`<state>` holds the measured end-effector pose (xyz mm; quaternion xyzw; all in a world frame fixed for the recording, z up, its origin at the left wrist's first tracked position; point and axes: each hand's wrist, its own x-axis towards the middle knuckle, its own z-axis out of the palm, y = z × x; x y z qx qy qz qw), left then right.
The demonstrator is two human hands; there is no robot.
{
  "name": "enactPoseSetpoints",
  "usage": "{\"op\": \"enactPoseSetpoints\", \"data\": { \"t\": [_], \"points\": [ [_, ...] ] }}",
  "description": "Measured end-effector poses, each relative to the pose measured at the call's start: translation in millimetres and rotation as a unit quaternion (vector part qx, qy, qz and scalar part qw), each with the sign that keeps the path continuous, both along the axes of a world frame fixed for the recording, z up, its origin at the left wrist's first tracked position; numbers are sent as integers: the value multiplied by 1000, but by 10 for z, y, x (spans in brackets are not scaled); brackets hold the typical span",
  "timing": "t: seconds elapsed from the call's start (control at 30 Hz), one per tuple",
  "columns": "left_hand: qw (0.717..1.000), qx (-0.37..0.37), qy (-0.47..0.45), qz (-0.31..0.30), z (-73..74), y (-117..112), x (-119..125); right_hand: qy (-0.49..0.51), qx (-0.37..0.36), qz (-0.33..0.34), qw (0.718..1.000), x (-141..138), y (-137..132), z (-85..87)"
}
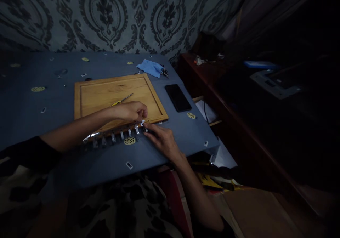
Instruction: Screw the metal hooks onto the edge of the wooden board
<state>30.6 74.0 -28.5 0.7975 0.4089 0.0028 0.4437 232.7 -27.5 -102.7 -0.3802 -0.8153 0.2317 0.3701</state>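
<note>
Head view: left hand [130,111] and right hand [162,139] pinch 1 small clip [142,123] between them, at the tray [106,89] edge.

Dim room, damask-patterned wallpaper [138,15], blue-covered desk [32,100], dark wooden side table [212,89] at right, cluttered floor [260,209]

Metal clips [114,137] line up left of the right hand [162,139], before the wooden board [106,92] under the left hand [131,110]; a phone [177,97] lies behind, rightward.
</note>
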Motion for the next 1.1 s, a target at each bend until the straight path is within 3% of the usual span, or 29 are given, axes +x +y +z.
{"op": "enactPoseSetpoints", "data": {
  "t": [0.43, 0.63, 0.73, 0.77, 0.87, 1.1],
  "points": [
    [999, -2, -37, 8, -71, 45, -14, 10, -14, 6, 1000, 2, 0, 13],
    [995, -2, -95, 25, 49, 6, -196, 10, -6, 1, 1000, 10, -9, -4],
    [989, 71, -116, 63, 146, -52, -429, 14, -2, -1, 1000, 15, -16, -2],
    [981, 133, -114, 86, 165, -74, -516, 16, -1, 2, 1000, 17, -17, 0],
    [955, 250, -29, 154, 154, -127, -749, 13, -4, 1, 1000, 18, -13, -1],
    [936, 298, 71, 174, -91, -217, -978, 5, -10, -14, 1000, 17, -4, -17]
  ]
}}
